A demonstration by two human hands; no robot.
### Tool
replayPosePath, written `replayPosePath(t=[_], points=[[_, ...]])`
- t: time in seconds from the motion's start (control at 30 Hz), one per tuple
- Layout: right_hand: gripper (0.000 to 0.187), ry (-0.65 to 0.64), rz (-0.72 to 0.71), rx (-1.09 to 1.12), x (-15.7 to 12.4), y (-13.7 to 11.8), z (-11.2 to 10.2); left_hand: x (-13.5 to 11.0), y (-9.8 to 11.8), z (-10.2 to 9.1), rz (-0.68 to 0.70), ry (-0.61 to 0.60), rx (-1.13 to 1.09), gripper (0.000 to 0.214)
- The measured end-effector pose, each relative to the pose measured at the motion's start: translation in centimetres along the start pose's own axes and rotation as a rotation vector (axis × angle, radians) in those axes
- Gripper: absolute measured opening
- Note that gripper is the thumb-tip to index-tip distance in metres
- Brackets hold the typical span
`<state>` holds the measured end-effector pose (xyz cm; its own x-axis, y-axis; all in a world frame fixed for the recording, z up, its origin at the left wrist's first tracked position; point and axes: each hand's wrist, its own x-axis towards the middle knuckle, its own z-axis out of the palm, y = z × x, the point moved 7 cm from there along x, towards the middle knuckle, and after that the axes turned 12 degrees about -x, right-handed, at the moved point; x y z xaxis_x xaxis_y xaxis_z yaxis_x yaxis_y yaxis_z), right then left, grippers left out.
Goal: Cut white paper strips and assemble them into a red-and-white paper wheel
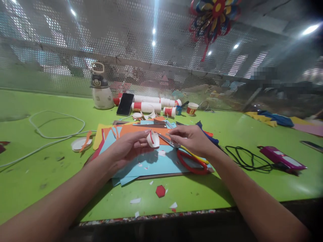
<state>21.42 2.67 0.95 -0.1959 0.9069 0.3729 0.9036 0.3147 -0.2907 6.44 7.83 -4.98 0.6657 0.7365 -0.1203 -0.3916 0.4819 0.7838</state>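
My left hand [131,146] is closed around a small cut piece of white paper cup [153,139] with a red band, gripping it at the fingertips. My right hand [189,137] is just right of it, with thumb and fingers pinched together; whatever they hold, if anything, is too small to make out. Below the right hand are scissors [191,164] with red handles, their blades pointing toward the cup piece. Whether the hand touches them I cannot tell. Under both hands lies a stack of blue paper [151,166] and orange paper [141,128], with white scraps on top.
Behind stand a bottle [102,94], a phone [125,104], stacked paper cups [146,107] and a single cup [192,109]. At left are a white cable [60,137] and a round lid [80,144]. A purple device [281,158] with black cord lies right. A red hexagon [160,191] sits in front.
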Motion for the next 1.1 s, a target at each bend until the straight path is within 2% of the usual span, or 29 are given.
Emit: replayPosePath(t=[0.1,0.3,0.6,0.73,0.87,1.1], points=[[0.019,0.051,0.050,0.159,-0.3,-0.1,-0.7,-0.3,-0.4,1.0,-0.016,-0.043,-0.026,0.019],[0.016,0.064,0.028,0.222,-0.9,-1.7,-1.4,-0.8,-1.5,2.2,-0.073,-0.095,-0.044,0.023],[0.015,0.101,-0.006,0.105,-1.2,-2.0,-1.9,-1.2,-2.3,3.2,-0.118,-0.091,-0.109,0.021],[0.015,0.113,-0.033,0.077,-1.3,-2.1,-1.5,-1.4,-2.3,3.1,-0.116,-0.076,-0.101,0.020],[0.018,0.108,-0.045,0.062,-1.2,-2.1,-1.0,-1.3,-2.4,3.0,-0.099,-0.109,-0.093,0.021],[0.017,0.055,0.012,0.086,-1.3,-1.7,-0.3,-1.3,-2.3,3.3,-0.094,-0.147,-0.060,0.023]])
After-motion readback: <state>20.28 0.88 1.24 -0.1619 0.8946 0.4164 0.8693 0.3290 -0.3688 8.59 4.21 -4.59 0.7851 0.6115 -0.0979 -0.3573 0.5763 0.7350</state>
